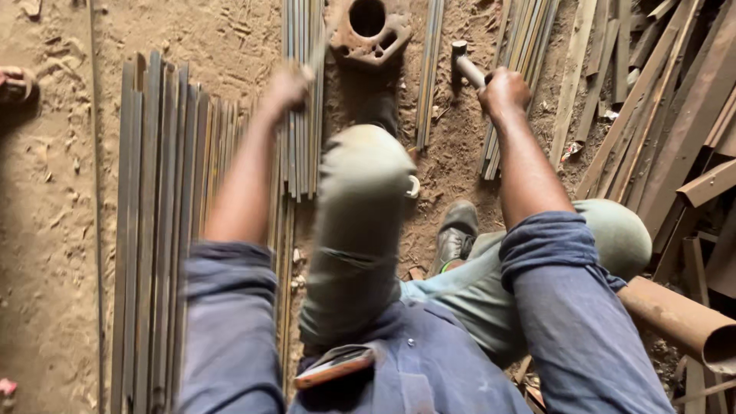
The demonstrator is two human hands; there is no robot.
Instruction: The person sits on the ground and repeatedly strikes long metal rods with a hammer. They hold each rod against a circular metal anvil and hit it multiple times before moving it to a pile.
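I sit low on a dirt floor with my knees drawn up. My right hand is closed around the handle of a hammer, whose head points up and left. My left hand is blurred and grips a thin metal strip lying among a bundle of strips. Just beyond my raised knee rests a rusty metal block with a round hole.
A wide row of long flat metal strips lies on the left. More strips lie at top right beside stacked wooden planks. A rusty pipe sits at lower right. A phone sticks out of my shirt pocket.
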